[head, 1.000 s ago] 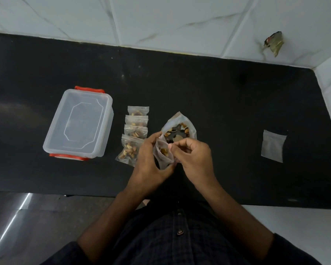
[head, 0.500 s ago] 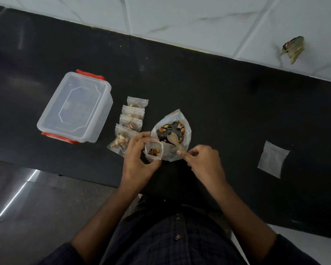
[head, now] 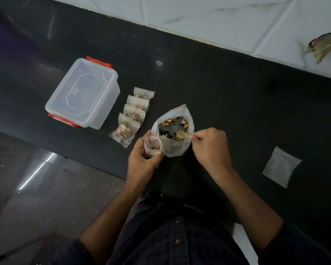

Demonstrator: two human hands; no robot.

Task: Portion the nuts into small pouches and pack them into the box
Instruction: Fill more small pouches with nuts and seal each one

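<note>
Scooping underway at frame centre: left hand [head: 141, 159] grips an open small pouch [head: 152, 148], right hand [head: 210, 148] grips a spoon [head: 182, 134] inside the nut bag [head: 177, 148]; next, lift nuts across into it.

**Around the black worktop**

The worktop [head: 208, 77] is a dark, glossy slab running slantwise across the view, with a small pale speck [head: 158, 63] near its far edge. Behind that far edge stands a wall of white marbled tiles [head: 208, 18] with grey grout lines. A crumpled brownish scrap [head: 322, 46] clings to the tiles near the far right corner. Below the near edge, at the left, lies grey polished floor [head: 36, 197] with a bright streak of reflected light.
</note>
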